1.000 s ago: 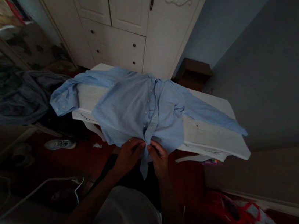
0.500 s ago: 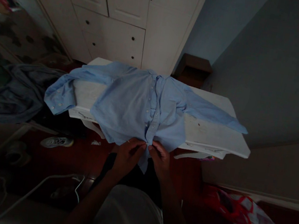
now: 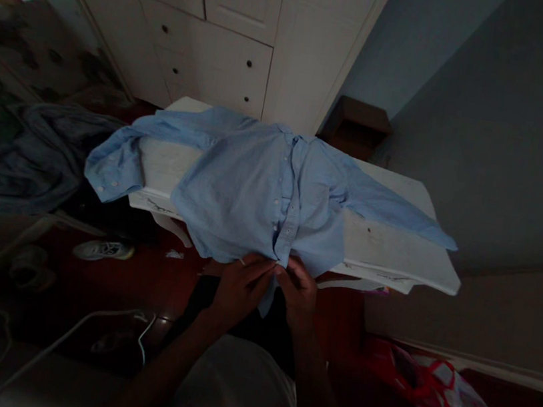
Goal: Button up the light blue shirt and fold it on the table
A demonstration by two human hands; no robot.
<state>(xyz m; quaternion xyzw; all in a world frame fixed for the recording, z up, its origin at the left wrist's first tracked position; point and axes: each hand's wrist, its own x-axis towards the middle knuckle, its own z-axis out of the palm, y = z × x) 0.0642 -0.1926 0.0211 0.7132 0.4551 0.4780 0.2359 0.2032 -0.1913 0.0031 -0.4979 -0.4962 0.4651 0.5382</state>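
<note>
A light blue button-up shirt lies front up across a narrow white table, its sleeves spread to both sides. Its front placket gapes, with buttons along one edge and buttonholes along the other. At the lower hem, my left hand pinches the placket, a ring on one finger. Close against it, my right hand grips the other edge of the same spot. The fingertips of both hands meet there, and the button between them is too small to make out. Below the hands hangs a tip of the hem.
Behind the table stands a white wardrobe, with a brown box beside it. Grey clothes are heaped at left, above a shoe. A white hanger is at lower left, a red and white plastic bag at lower right.
The view has shifted slightly, so the shirt and table sit a little further right. My hands have drawn closer together at the placket, still holding the shirt.
</note>
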